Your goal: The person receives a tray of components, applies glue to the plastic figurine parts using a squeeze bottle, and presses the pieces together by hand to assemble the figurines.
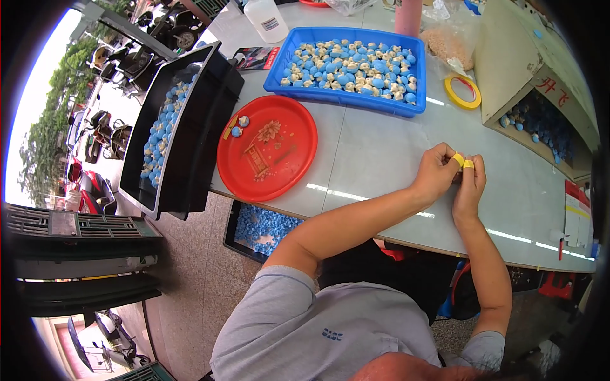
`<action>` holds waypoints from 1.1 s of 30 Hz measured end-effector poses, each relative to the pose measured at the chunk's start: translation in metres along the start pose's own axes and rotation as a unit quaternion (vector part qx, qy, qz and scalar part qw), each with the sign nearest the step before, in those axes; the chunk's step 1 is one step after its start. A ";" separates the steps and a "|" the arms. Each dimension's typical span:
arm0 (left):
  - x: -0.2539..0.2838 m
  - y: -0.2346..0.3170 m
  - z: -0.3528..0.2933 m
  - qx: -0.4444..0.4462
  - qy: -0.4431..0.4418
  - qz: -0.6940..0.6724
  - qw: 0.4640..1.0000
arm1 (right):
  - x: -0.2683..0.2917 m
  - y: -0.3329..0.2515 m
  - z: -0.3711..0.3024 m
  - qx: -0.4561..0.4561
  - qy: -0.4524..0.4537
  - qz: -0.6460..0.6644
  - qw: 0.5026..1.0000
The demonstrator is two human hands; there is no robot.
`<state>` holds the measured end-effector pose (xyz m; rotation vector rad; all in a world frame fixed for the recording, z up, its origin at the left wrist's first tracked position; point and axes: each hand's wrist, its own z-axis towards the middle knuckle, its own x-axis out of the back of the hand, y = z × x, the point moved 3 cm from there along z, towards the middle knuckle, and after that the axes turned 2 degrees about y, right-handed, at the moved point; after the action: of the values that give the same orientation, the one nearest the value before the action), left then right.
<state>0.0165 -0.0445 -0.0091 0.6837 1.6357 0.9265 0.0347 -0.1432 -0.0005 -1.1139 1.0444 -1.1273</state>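
Above the grey tabletop, my left hand (pixel 437 170) and my right hand (pixel 469 188) meet with fingers curled together in a pinch. Yellow tape is wrapped around a digit on each. Whatever they grip between the fingertips is too small and hidden to make out. Left of them lies a round red tray (pixel 283 162) with two small blue-and-cream pieces (pixel 240 126) near its upper left rim. Beyond my hands stands a blue tray (pixel 356 100) full of similar rounded blue-and-cream pieces (pixel 346 66).
A black bin (pixel 190 149) of such pieces stands at the left table edge. A roll of yellow tape (pixel 476 101) lies at the right, beside a box-like cabinet (pixel 518 82) holding blue pieces. A white bottle (pixel 265 22) and pink cylinder (pixel 408 18) stand behind. A tray of blue bits (pixel 264 230) sits below.
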 end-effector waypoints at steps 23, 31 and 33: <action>0.007 0.003 -0.002 0.026 -0.018 0.054 0.998 | 0.003 0.006 0.000 0.034 0.026 -0.003 0.999; 0.005 0.007 -0.002 0.027 -0.007 0.058 0.998 | 0.002 0.008 0.001 0.023 0.015 0.005 1.000; 0.005 0.008 -0.002 0.028 -0.008 0.066 0.997 | 0.001 0.007 0.001 0.019 0.016 0.012 1.000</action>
<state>0.0132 -0.0363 -0.0047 0.8440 1.6218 0.9702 0.0368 -0.1438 -0.0078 -1.0528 1.0541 -1.1440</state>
